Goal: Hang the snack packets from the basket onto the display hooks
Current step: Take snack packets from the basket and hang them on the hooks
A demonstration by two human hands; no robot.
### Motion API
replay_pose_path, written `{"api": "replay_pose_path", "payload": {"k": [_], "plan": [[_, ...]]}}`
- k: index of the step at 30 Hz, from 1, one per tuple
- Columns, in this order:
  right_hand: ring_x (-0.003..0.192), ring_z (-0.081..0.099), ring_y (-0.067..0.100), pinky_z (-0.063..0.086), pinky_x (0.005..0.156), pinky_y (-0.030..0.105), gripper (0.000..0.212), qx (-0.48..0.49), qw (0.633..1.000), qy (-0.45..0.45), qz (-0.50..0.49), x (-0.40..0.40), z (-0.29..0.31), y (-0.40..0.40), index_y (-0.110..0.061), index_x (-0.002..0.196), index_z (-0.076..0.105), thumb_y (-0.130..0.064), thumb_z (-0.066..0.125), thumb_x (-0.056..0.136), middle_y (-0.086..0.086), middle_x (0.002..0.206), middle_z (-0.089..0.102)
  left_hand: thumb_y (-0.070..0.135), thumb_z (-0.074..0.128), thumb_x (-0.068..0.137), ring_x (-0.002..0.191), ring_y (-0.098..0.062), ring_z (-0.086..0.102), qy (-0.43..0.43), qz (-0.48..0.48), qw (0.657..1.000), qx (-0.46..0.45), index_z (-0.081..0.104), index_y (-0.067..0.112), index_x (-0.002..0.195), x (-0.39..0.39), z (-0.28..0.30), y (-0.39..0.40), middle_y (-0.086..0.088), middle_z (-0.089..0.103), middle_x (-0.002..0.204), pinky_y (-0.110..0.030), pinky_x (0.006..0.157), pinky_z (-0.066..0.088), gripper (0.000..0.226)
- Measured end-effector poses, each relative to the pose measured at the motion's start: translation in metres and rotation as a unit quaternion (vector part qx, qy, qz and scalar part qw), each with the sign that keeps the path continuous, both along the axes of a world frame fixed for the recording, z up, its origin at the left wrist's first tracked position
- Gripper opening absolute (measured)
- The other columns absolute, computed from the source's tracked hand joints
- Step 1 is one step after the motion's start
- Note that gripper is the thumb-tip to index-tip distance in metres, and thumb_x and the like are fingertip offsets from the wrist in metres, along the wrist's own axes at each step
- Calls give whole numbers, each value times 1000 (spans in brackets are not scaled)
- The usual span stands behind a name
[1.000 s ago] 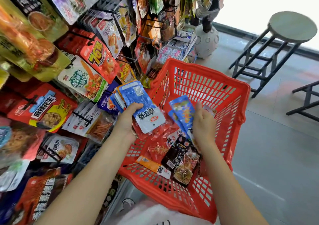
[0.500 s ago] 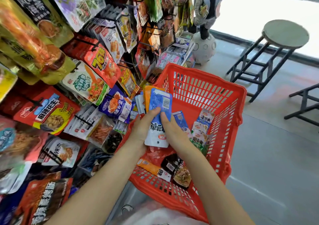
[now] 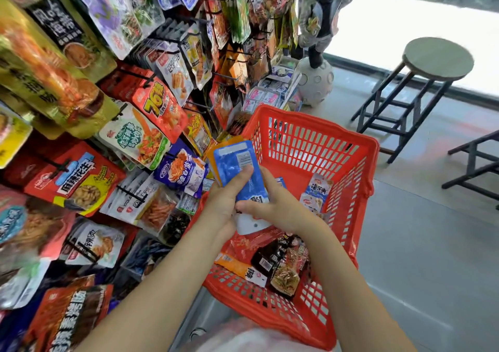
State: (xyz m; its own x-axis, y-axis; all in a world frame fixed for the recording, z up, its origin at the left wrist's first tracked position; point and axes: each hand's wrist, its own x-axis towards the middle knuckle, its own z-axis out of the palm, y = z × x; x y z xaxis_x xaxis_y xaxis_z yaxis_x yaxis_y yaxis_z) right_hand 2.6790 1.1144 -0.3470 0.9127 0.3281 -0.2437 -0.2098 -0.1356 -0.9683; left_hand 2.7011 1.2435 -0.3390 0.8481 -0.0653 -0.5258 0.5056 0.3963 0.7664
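A red plastic basket (image 3: 310,141) sits in front of me with several snack packets (image 3: 280,268) lying in it. Over its left side both hands hold a small stack of blue and white packets (image 3: 235,162), an orange one behind. My left hand (image 3: 224,203) grips the stack from the left, thumb on the front. My right hand (image 3: 278,205) pinches the lower part of the front packet from the right. To the left, the display hooks (image 3: 167,39) are crowded with hanging snack bags.
More small white and blue packets (image 3: 316,192) lean on the basket's right wall. A round stool (image 3: 434,62) and a second dark frame (image 3: 475,162) stand on the grey floor to the right. A white vase-like figure (image 3: 316,81) stands beyond the basket.
My right hand left the basket's packets and came up to the stack held by my left hand; both now hold it together, slightly higher and further left.
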Motion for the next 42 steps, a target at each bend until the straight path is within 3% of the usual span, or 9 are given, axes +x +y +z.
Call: {"api": "replay_pose_path", "payload": {"k": [7, 13, 16, 22, 30, 34, 36, 39, 42], "plan": [[103, 70, 26, 49, 104, 56, 80, 161, 948, 111, -253, -13, -25, -3, -31, 133, 56, -54, 85, 62, 1, 107, 75, 35, 69, 93, 73, -25, 76, 72, 105, 991, -46, 68, 17, 110, 28, -2, 10, -8, 78, 90, -44, 70, 58, 25], [102, 72, 28, 59, 88, 44, 68, 297, 867, 113, -383, -9, -18, 36, -17, 132, 51, -17, 88, 75, 14, 120, 68, 50, 77, 75, 97, -33, 73, 66, 136, 988, -13, 68, 11, 123, 17, -16, -22, -17, 74, 114, -44, 76, 62, 62], [86, 74, 21, 61, 74, 37, 56, 294, 874, 108, -371, -4, -14, 25, -21, 130, 52, -2, 78, 84, 11, 114, 68, 60, 75, 62, 103, -34, 72, 66, 114, 991, -23, 66, 13, 127, 12, -17, -25, -17, 73, 116, -42, 73, 60, 81], [99, 71, 35, 56, 90, 60, 49, 279, 886, 124, -349, 1, -26, 20, -29, 115, 60, -11, 86, 77, 20, 126, 64, 68, 72, 61, 104, -28, 72, 57, 131, 989, 26, 57, 18, 137, 7, -22, -30, -10, 71, 122, -39, 74, 60, 93], [92, 71, 34, 59, 84, 52, 35, 337, 867, 119, -348, 7, -26, 9, -14, 106, 56, 4, 75, 83, 15, 103, 72, 35, 75, 86, 90, -22, 73, 61, 58, 996, 31, 68, 16, 116, 14, -17, -33, -9, 74, 113, -34, 70, 57, 37], [100, 70, 37, 61, 81, 46, 41, 258, 903, 83, -335, 13, -27, -24, -16, 108, 62, -2, 84, 76, 25, 120, 66, 35, 89, 63, 100, -20, 70, 0, 29, 998, 51, 59, 16, 135, 22, -14, -11, -11, 65, 132, -34, 79, 60, 81], [107, 69, 38, 58, 90, 53, 43, 183, 933, 64, -304, 15, -28, -39, -26, 102, 68, -13, 90, 68, 20, 122, 67, 42, 94, 62, 127, -18, 54, -119, -33, 957, 261, 41, 32, 148, 26, -10, 7, 1, 49, 146, -33, 100, 47, 101], [107, 68, 25, 55, 97, 52, 46, 78, 970, 33, -227, 14, -23, -56, -31, 105, 68, -18, 92, 68, 2, 116, 69, 47, 90, 67, 147, -16, 29, -316, -274, 743, 523, 31, 41, 153, 41, 14, 25, 10, 34, 159, -37, 117, 26, 104], [114, 64, 24, 50, 103, 53, 55, 41, 991, 9, -127, 13, -15, -57, -29, 112, 66, -23, 92, 65, -1, 118, 67, 51, 91, 64, 146, -18, 35, -193, -518, 668, 499, 31, 40, 154, 55, 38, 23, 9, 38, 158, -37, 115, 32, 109]]}}
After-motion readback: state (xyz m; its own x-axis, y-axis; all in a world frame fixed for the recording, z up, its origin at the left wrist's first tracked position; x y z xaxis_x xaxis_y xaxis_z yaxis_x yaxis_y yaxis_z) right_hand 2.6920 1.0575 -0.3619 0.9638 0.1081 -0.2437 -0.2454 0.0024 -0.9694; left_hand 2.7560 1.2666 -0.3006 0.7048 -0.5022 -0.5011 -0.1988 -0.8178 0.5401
